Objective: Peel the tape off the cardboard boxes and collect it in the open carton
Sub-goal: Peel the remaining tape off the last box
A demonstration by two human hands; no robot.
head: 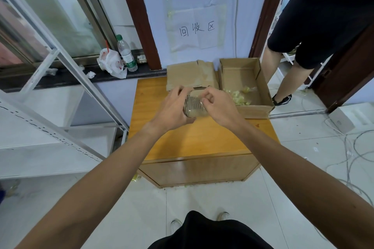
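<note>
Left hand (172, 110) grips small box (195, 107); right hand (219, 105) fingers pinch tape on it; open carton (261, 87) alongside.

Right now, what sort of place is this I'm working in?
Likely a recycling corner in an office or storeroom: a handwritten paper sign is taped to the wall, an open carton holding tape scraps sits on a small wooden cabinet, and loose cables lie on the tiled floor.
</note>
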